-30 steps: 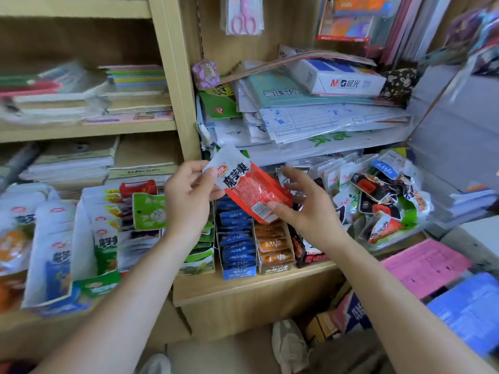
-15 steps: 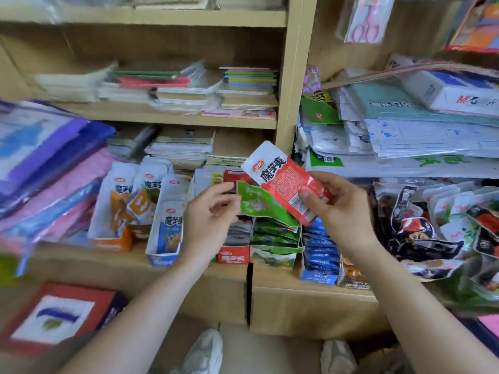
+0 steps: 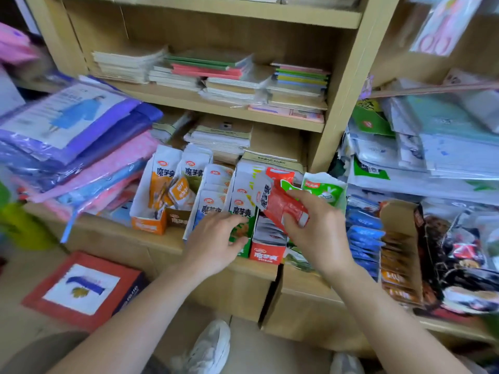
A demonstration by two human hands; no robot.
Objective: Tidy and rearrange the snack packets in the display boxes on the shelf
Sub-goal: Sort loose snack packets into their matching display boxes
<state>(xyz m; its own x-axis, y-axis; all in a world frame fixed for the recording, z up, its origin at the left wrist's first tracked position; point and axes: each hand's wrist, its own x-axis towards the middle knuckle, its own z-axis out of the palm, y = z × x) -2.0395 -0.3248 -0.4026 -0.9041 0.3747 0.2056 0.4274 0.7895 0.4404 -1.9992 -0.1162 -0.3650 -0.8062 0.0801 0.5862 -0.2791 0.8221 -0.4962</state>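
My right hand grips a red and white snack packet, tilted, just above the red display box on the lower shelf. My left hand rests with spread fingers on the front of the green display box beside it. A green packet stands up behind my right hand. Further left stand an orange display box and a blue one with upright packets.
Blue packets and orange packets in a cardboard tray lie right of my hands, with dark snack bags beyond. Notebooks fill the shelf above. Plastic-wrapped items pile at left. A red box sits on the floor.
The view swung left. My left hand let go of the red packet and dropped to the green box. My right hand brought the packet down over the red box.
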